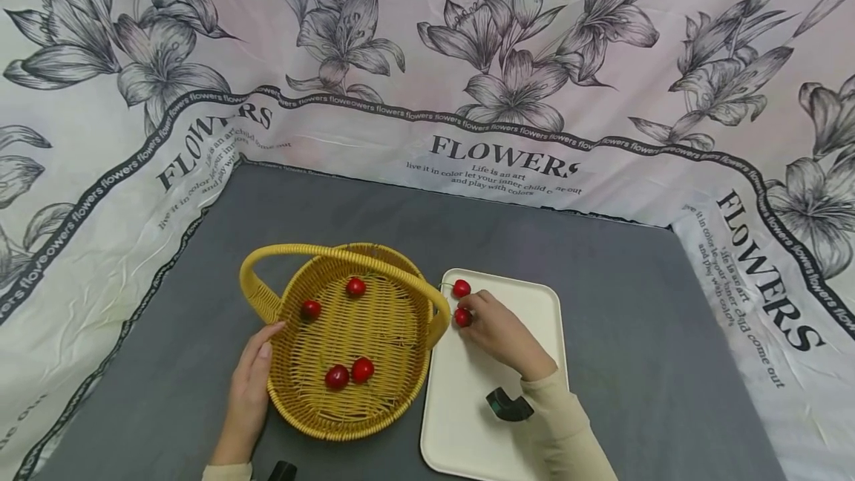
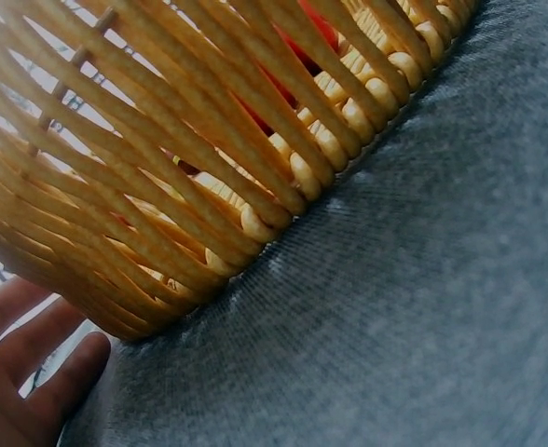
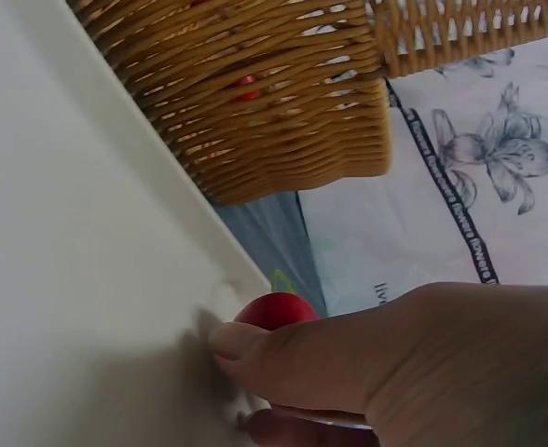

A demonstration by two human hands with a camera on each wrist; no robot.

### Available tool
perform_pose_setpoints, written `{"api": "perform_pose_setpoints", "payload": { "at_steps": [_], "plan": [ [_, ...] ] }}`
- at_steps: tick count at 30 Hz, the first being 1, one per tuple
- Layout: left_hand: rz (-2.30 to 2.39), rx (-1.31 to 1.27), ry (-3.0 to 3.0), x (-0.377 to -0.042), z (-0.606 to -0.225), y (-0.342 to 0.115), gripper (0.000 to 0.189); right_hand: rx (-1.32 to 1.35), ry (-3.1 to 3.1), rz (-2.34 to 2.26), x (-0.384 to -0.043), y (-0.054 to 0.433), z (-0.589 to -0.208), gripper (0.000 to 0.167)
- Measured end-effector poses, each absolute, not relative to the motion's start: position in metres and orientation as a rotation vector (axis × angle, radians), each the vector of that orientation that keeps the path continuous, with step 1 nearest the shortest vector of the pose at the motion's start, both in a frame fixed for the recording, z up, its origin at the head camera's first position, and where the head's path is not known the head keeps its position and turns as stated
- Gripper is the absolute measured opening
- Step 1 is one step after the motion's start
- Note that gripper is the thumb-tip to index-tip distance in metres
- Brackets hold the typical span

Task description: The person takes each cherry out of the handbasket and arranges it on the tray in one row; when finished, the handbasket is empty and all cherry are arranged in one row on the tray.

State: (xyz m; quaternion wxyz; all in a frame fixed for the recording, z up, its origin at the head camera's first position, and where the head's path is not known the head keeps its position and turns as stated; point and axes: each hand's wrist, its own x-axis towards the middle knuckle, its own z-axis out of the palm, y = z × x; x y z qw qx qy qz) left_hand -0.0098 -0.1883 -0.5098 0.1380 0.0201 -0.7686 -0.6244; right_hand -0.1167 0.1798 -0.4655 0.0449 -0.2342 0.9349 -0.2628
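Observation:
A yellow wicker basket [image 1: 350,429] with a tall handle stands on the grey table, several red cherries [image 1: 337,377] lying inside it. My left hand [image 1: 249,392] rests against the basket's left side, fingers fairly straight along the outer weave; the left wrist view also shows these fingers [image 2: 46,349] at the wall. To the right, a cream tray [image 1: 461,421] carries two cherries near its far left corner. My right hand [image 1: 504,332] pinches the nearer cherry [image 1: 463,317] at the tray's left edge. Just beyond sits the other cherry [image 1: 461,288]. In the right wrist view, the thumb partly covers a cherry [image 3: 276,310].
The basket's handle [image 1: 347,254] arches over its far side and leans toward the tray. Flower-printed cloth [image 1: 508,162] rises behind the table and at both sides. A black wrist-camera piece [image 1: 510,405] shows by the right sleeve.

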Motion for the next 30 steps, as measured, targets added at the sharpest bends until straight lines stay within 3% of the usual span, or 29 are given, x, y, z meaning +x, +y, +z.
{"api": "perform_pose_setpoints", "payload": {
  "at_steps": [30],
  "plan": [
    [-1.777,0.024,-2.238,-0.0097,-0.5080,-0.1891,0.037,-0.674,2.894,-0.747,-0.1168,0.1844,-0.4690,0.034]
  ]
}}
